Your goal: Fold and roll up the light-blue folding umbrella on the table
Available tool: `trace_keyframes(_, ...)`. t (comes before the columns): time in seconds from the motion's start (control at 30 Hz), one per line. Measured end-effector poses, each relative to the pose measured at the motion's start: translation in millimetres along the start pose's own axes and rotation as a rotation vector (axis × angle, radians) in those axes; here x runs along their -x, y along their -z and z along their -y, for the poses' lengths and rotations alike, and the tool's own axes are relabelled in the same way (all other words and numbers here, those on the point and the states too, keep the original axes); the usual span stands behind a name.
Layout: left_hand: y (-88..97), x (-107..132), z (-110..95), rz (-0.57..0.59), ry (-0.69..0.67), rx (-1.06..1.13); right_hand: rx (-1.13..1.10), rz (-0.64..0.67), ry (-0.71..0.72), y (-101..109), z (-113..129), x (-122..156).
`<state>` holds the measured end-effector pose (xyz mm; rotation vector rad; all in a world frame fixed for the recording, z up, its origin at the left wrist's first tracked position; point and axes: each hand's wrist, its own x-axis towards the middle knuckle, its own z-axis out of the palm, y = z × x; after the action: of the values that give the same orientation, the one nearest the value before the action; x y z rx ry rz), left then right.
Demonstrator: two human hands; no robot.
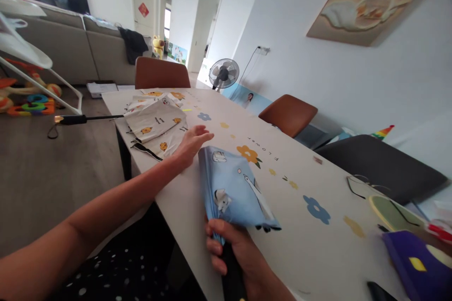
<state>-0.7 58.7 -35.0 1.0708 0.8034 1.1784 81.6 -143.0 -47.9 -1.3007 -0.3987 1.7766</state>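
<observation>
My right hand is wrapped round the black handle end of a blue folding umbrella with goose and cat drawings. Its canopy is folded over to one side in loose flaps above the table. Just beyond the umbrella's far end, my left hand is stretched out with fingers apart and nothing in them. A second umbrella, cream with small yellow-brown animal prints, lies loosely folded at the table's left edge. The black shaft and handle of that umbrella stick out past the edge over the floor.
The white table has printed flowers. At its right lie eyeglasses, a purple pouch and a dark phone-like object. Brown chairs and a dark grey chair stand round it. A fan is behind.
</observation>
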Motion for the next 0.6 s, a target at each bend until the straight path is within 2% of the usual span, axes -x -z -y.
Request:
trace_keyframes(0.03, -1.5, -3, -2, 0.006, -0.115, -0.130, -0.023, -0.015, -0.020, 0, 1, -1)
trace_keyframes(0.07, -4.7, -5, -6, 0.062, -0.197, -0.253, -0.041, -0.028, -0.032, 0, 3, -1)
trace_keyframes(0.1, -9.7, -5, -10, 0.171, -0.242, -0.373, -0.046, -0.031, -0.042, 0, 4, -2)
trace_keyframes(0.23, -43.8, 5, -25, 0.782, -0.380, -0.768, -0.025, -0.025, -0.049, 0, 5, -1)
trace_keyframes(0.33, -72.3, 4, -26, 1.110, -0.486, -0.921, -0.064, -0.021, -0.033, 1, 4, -1)
trace_keyframes(0.4, -86.3, -3, -22, 1.231, -0.471, -0.989, -0.094, -0.021, -0.030, 1, 4, 0)
trace_keyframes(0.47, -94.2, -12, -17, 1.295, -0.438, -1.047, -0.116, -0.021, -0.023, 1, 5, 0)
trace_keyframes(0.6, -91.7, -22, -22, 1.359, -0.433, -1.047, -0.132, -0.017, -0.021, -1, 7, 1)
